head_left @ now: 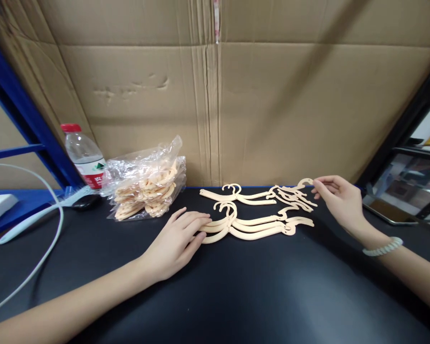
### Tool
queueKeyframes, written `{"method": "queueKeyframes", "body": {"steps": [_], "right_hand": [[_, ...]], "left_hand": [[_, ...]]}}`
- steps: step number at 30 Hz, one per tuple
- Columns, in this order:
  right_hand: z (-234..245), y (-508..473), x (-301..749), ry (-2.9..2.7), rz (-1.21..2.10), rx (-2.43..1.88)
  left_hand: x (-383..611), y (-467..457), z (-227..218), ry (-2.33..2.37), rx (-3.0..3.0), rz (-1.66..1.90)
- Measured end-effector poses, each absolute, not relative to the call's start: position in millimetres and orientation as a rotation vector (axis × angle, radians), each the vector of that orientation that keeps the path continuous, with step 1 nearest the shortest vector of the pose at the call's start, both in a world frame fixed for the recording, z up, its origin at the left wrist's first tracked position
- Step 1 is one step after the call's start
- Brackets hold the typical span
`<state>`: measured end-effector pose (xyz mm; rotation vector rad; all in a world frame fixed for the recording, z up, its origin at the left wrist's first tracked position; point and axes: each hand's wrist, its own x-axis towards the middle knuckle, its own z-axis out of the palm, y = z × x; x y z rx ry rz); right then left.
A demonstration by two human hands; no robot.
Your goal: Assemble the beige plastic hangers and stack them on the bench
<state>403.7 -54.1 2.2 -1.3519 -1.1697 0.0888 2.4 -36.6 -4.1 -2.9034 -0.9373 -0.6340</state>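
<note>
Beige folding clothes hangers lie close together on the black table, with their curved hooks pointing up and left. My left hand rests over their left ends, thumb below and fingers above, hiding those ends. Behind them lies another beige hanger. Several loose wavy hanger arms are heaped to the right. At that heap's far right, the fingertips of my right hand pinch one curved beige hanger arm. A further loose arm touches the front hanger's right end.
A clear plastic bag full of beige hanger parts stands at the left back, beside a red-capped bottle. A white cable loops at far left. A dark flat device lies at the right edge. Cardboard walls the back.
</note>
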Motion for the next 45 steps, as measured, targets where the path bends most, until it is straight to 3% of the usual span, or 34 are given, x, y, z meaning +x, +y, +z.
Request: {"method": "queueKeyframes", "body": {"steps": [9, 28, 45], "right_hand": [[9.2, -55.4, 383.3, -1.181, 0.235, -1.13], [10.3, -63.6, 360.7, -1.149, 0.658, -1.066], [7.4, -67.9, 349.2, -1.082, 0.802, -0.933]], "left_hand": [[13.0, -16.6, 15.5, -0.925, -2.865, -0.775], [58.9, 66.8, 12.1, -0.94, -2.826, -0.389], [28.6, 16.4, 28.7, -1.152, -2.883, -0.93]]}}
